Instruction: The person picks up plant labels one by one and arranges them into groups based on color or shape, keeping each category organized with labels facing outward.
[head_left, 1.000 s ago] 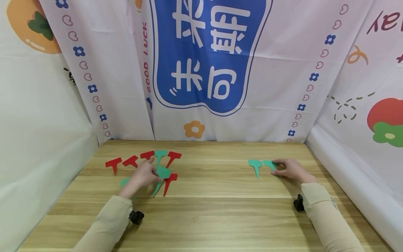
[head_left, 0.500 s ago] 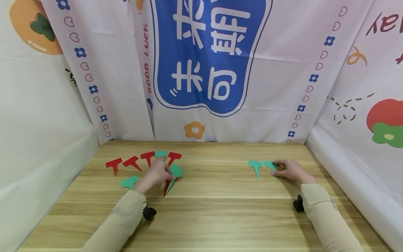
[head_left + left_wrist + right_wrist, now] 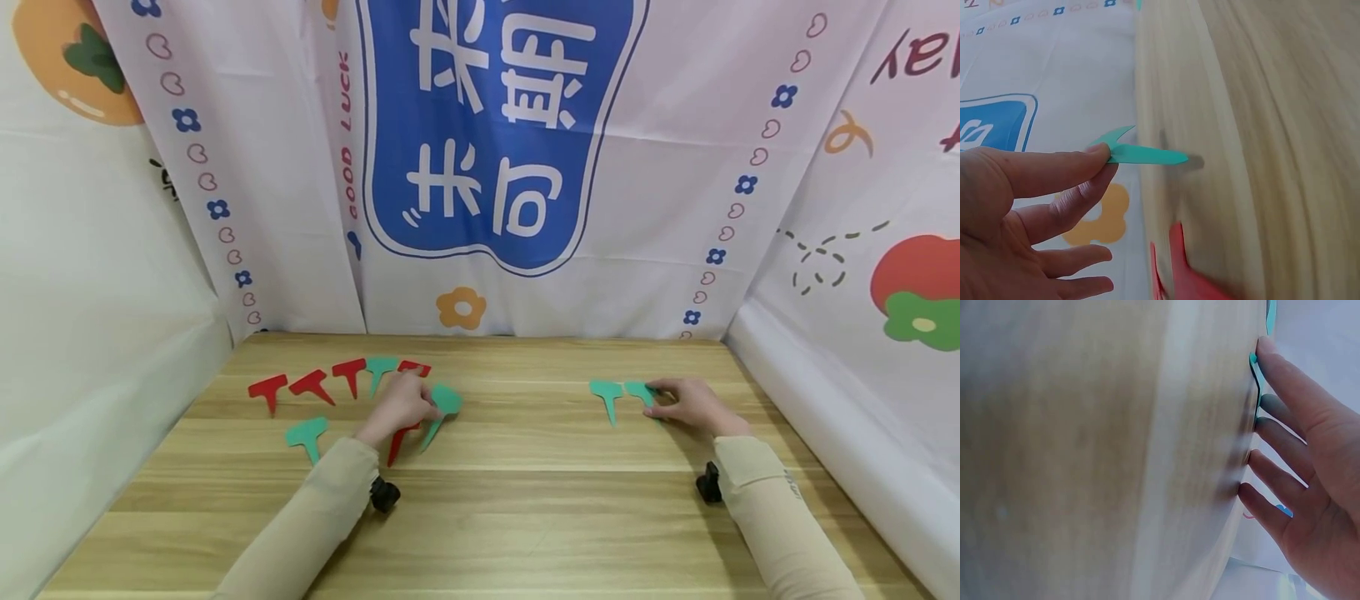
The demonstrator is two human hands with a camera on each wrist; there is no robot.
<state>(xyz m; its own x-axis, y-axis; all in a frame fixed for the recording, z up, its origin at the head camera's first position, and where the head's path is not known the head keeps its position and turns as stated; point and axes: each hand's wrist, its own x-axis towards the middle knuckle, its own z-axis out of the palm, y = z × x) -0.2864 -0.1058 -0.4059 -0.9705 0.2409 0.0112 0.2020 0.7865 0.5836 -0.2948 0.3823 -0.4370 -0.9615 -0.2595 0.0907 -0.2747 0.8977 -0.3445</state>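
Observation:
In the head view my left hand pinches a green T-shaped plant label between thumb and index finger. Its pointed stem stands out from the fingertips above the wood in the left wrist view, the other fingers spread apart. A red plant label lies under that hand, partly hidden. On the right, the thumb and fingers of my right hand touch a green plant label flat on the table. Right beside it lies another green plant label.
Along the left rear of the table is a row of red labels with one green label among them. A separate green label lies nearer the front. Printed cloth walls off the back and sides.
My left hand has moved to the right with the green plant label, passing over the red one and uncovering labels at left. The right hand stays at its label.

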